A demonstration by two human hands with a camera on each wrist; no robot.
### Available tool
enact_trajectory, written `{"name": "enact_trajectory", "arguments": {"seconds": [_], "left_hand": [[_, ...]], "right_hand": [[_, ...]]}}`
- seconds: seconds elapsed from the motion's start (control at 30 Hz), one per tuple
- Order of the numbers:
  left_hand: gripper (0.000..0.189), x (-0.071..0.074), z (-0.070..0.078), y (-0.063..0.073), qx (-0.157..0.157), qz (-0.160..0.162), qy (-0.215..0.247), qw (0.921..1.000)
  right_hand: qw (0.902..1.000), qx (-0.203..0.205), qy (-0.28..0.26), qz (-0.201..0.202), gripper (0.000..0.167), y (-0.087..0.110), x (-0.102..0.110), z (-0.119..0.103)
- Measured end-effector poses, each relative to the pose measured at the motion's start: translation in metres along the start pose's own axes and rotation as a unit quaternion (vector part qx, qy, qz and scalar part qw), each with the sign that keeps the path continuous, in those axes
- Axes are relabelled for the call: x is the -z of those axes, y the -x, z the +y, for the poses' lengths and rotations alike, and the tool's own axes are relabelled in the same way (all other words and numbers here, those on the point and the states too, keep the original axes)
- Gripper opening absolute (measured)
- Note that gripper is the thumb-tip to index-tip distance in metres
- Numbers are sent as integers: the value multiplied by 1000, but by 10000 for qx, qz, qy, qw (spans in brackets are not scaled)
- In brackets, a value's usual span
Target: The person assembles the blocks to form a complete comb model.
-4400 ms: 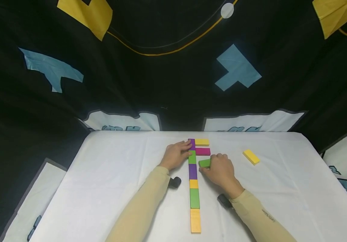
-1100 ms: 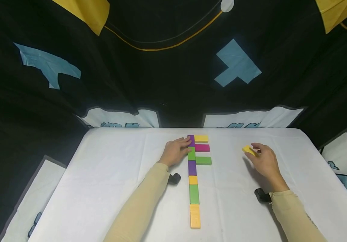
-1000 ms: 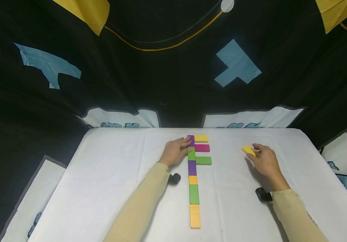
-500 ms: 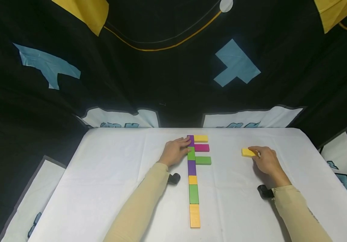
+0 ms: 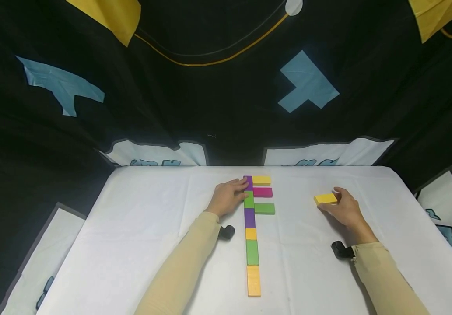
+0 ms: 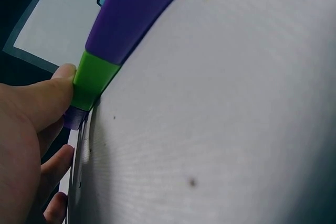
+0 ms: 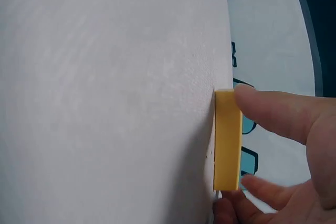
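Observation:
A straight line of flat blocks runs toward the viewer on the table, with a purple block (image 5: 248,182) at the far end and a green block (image 5: 249,200) after it. My left hand (image 5: 227,197) rests beside these two, fingers extended, fingertips on the purple one and thumb against the green one. To the right, my right hand (image 5: 345,209) pinches a yellow block (image 5: 325,199) between thumb and fingers. In the right wrist view that yellow block (image 7: 227,140) has the thumb at its upper end and fingers near its lower end.
Right of the line, a yellow block (image 5: 261,180), a magenta block (image 5: 263,192) and a green block (image 5: 264,209) stick out sideways. The line's near end is a light orange block (image 5: 254,281). A dark curtain hangs behind the white table (image 5: 143,245).
The right hand has let go of the green block, now lying against the line, and has moved right to the loose yellow block, turning it from slanted to nearly crosswise. Left hand stays.

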State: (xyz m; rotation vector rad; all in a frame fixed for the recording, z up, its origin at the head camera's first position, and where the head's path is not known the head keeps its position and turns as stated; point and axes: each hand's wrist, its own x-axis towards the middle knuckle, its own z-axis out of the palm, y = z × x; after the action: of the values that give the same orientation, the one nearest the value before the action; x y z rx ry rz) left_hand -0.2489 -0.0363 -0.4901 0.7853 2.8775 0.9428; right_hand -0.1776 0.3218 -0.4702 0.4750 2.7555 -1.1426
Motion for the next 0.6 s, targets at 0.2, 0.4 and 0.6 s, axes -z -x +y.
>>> {"name": "enact_trajectory", "arguments": {"seconds": [0.2,0.4,0.6], "left_hand": [[43,-1,-2,-1,-17,-5,-85,10000],[43,0,-1,-1,13,-8,-63,10000],[43,-1,-1,0,-14,16,-78,10000]], "right_hand": [[9989,-393,187,146,95,3,-3,-6],[9980,-405,421,233,88,3,-4,-8],[9978,-367,483,275,85,3,-7,-8]]}}
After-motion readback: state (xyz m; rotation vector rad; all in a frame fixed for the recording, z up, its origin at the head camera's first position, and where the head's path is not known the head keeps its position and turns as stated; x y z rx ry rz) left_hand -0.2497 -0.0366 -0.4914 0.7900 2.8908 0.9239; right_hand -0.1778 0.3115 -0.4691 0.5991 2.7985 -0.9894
